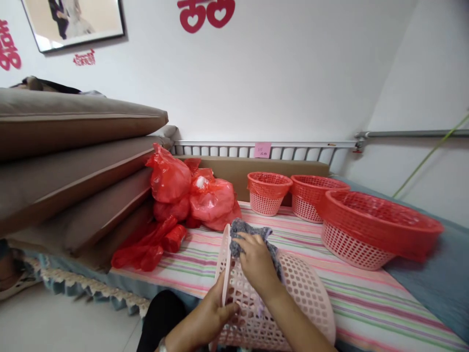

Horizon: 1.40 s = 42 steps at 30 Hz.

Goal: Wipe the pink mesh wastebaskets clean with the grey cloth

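A pale pink plastic basket (306, 288) with a perforated wall lies on its side at the front edge of the striped cloth. My left hand (219, 313) grips its rim, the thumb pressed on the outer wall. Bunched under the fingers of my right hand (256, 261) is a grey cloth (240, 232), held against the upper side of the basket near the rim. Part of the basket's lower side is hidden behind my right forearm.
Three pink baskets lined with red bags, a small one (269, 193), a middle one (311, 195) and a large one (361, 234), stand at the right. Tied red bags (216, 203) and a red bag roll (174, 239) lie left, beside stacked cushions (84, 161).
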Each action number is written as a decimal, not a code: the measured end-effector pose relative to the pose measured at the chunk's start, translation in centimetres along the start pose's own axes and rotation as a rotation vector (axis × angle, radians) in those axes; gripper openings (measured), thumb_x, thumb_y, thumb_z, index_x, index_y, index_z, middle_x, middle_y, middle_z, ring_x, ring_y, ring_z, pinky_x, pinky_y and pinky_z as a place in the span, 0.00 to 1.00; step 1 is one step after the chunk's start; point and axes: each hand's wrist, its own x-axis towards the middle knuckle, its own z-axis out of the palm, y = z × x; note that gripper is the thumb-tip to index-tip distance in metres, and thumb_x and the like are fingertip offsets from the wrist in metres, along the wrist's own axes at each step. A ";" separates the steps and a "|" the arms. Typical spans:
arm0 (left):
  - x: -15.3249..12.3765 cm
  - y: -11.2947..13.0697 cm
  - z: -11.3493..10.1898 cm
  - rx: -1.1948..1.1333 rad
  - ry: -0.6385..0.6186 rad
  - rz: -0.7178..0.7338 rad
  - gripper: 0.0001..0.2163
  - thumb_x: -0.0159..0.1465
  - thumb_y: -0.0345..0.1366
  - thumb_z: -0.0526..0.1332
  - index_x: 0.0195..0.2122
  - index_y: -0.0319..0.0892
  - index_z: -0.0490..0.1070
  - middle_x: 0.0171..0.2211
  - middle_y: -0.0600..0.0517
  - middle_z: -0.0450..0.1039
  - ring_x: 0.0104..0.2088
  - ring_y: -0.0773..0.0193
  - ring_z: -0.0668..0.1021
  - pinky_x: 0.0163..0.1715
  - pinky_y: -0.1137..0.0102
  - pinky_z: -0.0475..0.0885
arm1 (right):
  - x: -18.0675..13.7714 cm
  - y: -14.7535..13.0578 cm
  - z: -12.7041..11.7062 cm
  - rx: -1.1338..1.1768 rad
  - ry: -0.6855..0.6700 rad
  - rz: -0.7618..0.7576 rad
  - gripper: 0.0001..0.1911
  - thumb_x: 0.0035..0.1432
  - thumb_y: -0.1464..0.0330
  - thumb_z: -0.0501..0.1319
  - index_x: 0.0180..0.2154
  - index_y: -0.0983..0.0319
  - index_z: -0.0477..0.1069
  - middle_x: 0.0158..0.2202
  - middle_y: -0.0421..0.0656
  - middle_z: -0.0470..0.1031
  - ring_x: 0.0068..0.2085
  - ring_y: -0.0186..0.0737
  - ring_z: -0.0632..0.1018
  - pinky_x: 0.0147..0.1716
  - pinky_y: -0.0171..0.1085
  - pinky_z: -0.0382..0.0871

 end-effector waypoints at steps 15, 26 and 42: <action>1.4 1.0 1.0 -0.176 0.081 -0.043 0.37 0.57 0.36 0.64 0.65 0.47 0.48 0.44 0.46 0.70 0.40 0.56 0.75 0.38 0.64 0.73 | 0.8 -0.3 -1.1 0.047 0.041 0.088 0.14 0.47 0.79 0.56 0.36 0.59 0.70 0.39 0.42 0.75 0.43 0.44 0.71 0.45 0.40 0.63; 3.8 -2.0 -1.3 -0.055 0.055 0.046 0.29 0.54 0.44 0.67 0.56 0.44 0.62 0.39 0.49 0.71 0.37 0.58 0.74 0.35 0.66 0.72 | -1.0 -1.1 0.2 0.063 0.072 0.057 0.14 0.47 0.80 0.58 0.36 0.60 0.71 0.47 0.44 0.73 0.48 0.46 0.69 0.51 0.45 0.62; 2.8 -0.9 -1.2 -0.125 0.056 -0.014 0.30 0.55 0.41 0.67 0.57 0.44 0.58 0.35 0.52 0.70 0.33 0.64 0.74 0.33 0.68 0.70 | -0.3 -1.3 0.3 0.048 0.000 -0.028 0.16 0.45 0.81 0.57 0.35 0.60 0.72 0.40 0.44 0.72 0.43 0.45 0.68 0.47 0.42 0.63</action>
